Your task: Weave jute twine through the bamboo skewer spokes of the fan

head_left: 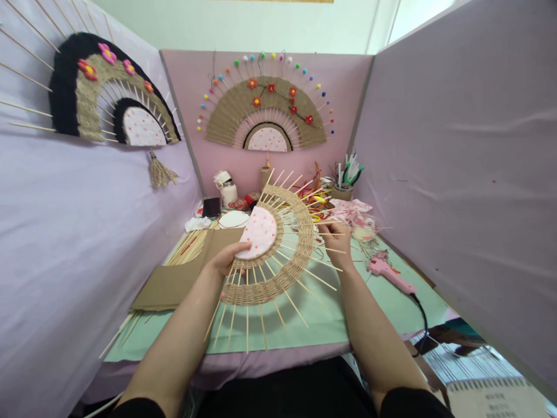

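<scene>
My left hand (pixel 223 259) grips a half-round woven fan (pixel 302 232) by its pink dotted centre (pixel 260 232), the thumb lying on the front. Two bands of twine weave run across the fan's thin wooden sticks, which stick out past the outer band. The fan is tilted above the table, its straight edge towards the left. At its right rim my right hand (pixel 337 241) is closed among the stick ends. Its fingertips are partly hidden, and I cannot make out what is between them.
A pink glue gun (pixel 389 274) with a black cord lies at the right. Brown cardboard (pixel 174 285) and loose sticks (pixel 189 247) lie at the left. Behind stand a white bottle (pixel 226 190) and a tool pot (pixel 342 191). Finished fans (pixel 221 119) hang on the partitions.
</scene>
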`<state>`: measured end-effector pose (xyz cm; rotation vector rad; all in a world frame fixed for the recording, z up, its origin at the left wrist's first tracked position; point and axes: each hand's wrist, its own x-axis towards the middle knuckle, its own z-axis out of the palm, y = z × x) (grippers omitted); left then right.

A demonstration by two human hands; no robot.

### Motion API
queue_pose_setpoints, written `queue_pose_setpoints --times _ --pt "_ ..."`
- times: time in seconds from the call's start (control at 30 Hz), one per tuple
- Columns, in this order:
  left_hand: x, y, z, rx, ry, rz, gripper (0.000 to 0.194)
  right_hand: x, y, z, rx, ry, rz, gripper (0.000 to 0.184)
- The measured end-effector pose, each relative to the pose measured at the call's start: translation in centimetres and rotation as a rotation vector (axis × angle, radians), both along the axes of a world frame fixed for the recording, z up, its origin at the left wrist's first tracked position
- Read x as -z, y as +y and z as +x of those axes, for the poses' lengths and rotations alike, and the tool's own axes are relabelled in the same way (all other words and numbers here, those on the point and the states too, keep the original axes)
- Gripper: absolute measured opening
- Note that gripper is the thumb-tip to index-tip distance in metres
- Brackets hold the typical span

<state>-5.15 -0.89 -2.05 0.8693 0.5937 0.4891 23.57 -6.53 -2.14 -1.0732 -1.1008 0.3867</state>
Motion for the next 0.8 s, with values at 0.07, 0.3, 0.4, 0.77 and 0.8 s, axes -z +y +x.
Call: queue_pose_setpoints --times 0.07,0.3,0.4,0.77,0.8 --pt "0.2 -0.1 0.3 0.037 0.009 0.011 0.038 0.0 0.0 -0.1 0.058 -0.001 0.000 0.023" --pt "0.4 0.0 0.5 0.056 0.050 0.042 0.033 -0.2 -0.4 -0.2 0.150 -0.033 0.052 0.022" --pt "0.3 -0.1 0.5 0.047 0.070 0.047 0.028 -0.3 -0.5 -0.2 0.148 -0.049 0.054 0.022" --pt "-0.6 -0.1 0.8 0.037 0.125 0.110 0.030 0.1 0.3 -0.1 0.066 -0.010 0.013 0.020" --pt "-0.8 -0.1 0.8 0.045 0.116 0.126 0.032 0.1 0.3 -0.1 0.074 -0.004 0.011 0.021"
